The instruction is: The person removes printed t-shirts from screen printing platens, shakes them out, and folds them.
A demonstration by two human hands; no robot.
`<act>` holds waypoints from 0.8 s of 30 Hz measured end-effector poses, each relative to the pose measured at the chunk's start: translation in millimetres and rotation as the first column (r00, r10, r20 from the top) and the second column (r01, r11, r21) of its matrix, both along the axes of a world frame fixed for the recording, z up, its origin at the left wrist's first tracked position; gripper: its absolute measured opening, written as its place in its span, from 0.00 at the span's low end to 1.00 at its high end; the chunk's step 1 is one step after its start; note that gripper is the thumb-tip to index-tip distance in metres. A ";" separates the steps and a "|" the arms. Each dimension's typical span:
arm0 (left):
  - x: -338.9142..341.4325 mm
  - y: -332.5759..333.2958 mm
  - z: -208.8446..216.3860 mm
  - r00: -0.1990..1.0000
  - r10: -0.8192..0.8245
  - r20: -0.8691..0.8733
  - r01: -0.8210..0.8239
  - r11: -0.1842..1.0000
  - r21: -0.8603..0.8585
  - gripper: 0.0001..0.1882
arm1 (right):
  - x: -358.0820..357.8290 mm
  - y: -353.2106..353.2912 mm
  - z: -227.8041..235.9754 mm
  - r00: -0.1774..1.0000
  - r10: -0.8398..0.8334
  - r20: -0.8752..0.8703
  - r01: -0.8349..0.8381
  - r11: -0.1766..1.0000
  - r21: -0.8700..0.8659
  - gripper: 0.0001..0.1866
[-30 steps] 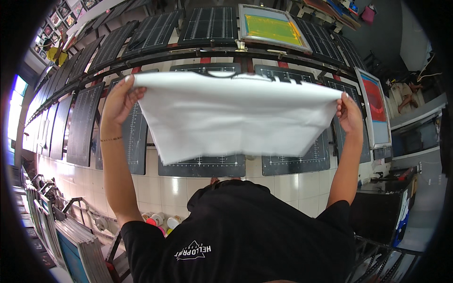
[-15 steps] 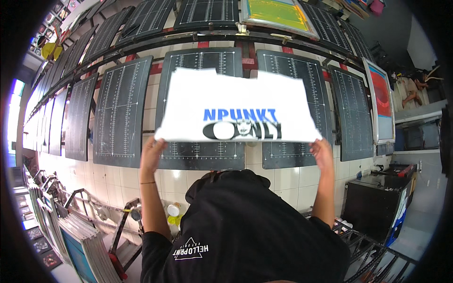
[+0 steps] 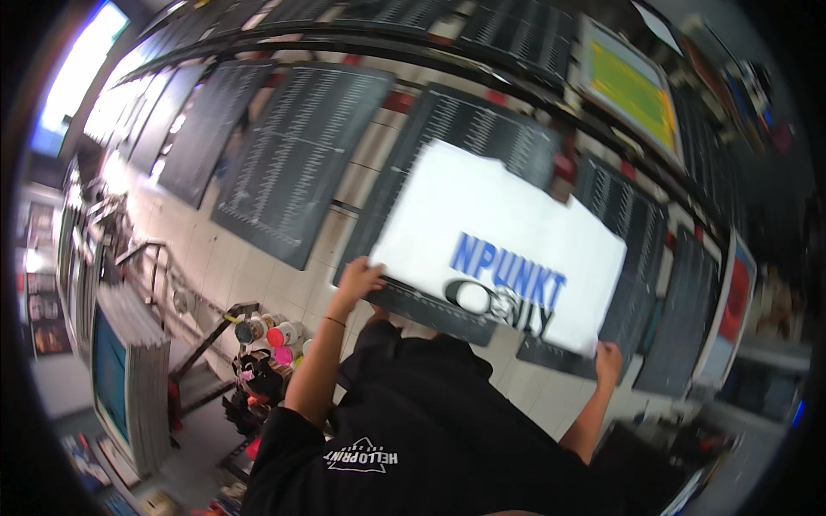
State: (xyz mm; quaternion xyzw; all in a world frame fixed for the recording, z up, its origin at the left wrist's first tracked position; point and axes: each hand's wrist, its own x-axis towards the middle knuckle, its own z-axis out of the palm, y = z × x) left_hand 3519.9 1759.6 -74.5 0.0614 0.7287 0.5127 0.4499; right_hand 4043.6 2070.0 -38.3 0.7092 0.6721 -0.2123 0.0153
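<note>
A white fabric panel with a notched far edge spreads between my hands. Blue lettering and a black graphic are printed close to its near edge. At its near left corner, my left hand is closed with the edge pinched in the fingers. My right hand grips the near right corner in the same way. Beneath the panel lies a black printing board with white ruler marks, partly covered; the panel also overlaps the neighbouring board on the right. I cannot tell how far the panel is above them.
More marked black boards line the rack to the left. A screen frame with yellow-green ink sits on the far row, and one with red stands at the right. Stacked frames and paint tubs are at the lower left.
The view has turned, so the rack and panel now slant down to the right. Both hands keep hold of the panel's near corners. Tubs at the lower left have come into view.
</note>
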 end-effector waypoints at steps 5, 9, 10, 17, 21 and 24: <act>-17.0 -33.9 10.4 0.989 -0.112 -0.101 0.121 0.988 0.096 0.18 | -195.0 -0.1 45.4 0.948 0.202 -0.245 -0.152 0.966 0.208 0.18; -60.3 -109.7 29.5 0.978 -0.101 -0.181 0.137 0.970 0.200 0.18 | -415.1 -69.0 66.1 0.681 0.555 -0.478 -0.547 0.820 0.172 0.16; -75.1 -136.2 51.8 0.983 -0.085 -0.164 0.114 0.978 0.172 0.18 | -468.1 -100.0 72.5 0.598 0.625 -0.501 -0.645 0.747 0.161 0.16; -177.6 -345.8 81.6 0.899 0.386 -0.205 -0.369 0.922 0.117 0.18 | -757.4 -357.7 64.6 -0.146 0.880 -0.453 -0.989 -0.137 0.053 0.22; -232.1 -419.7 85.0 0.770 0.617 -0.162 -0.588 0.785 0.194 0.15 | -849.9 -479.4 58.1 -0.457 0.717 -0.526 -0.831 -0.555 -0.035 0.22; -276.4 -456.0 72.0 0.748 0.660 -0.071 -0.638 0.744 0.199 0.15 | -913.6 -539.7 41.5 -0.554 0.613 -0.563 -0.712 -0.699 -0.060 0.23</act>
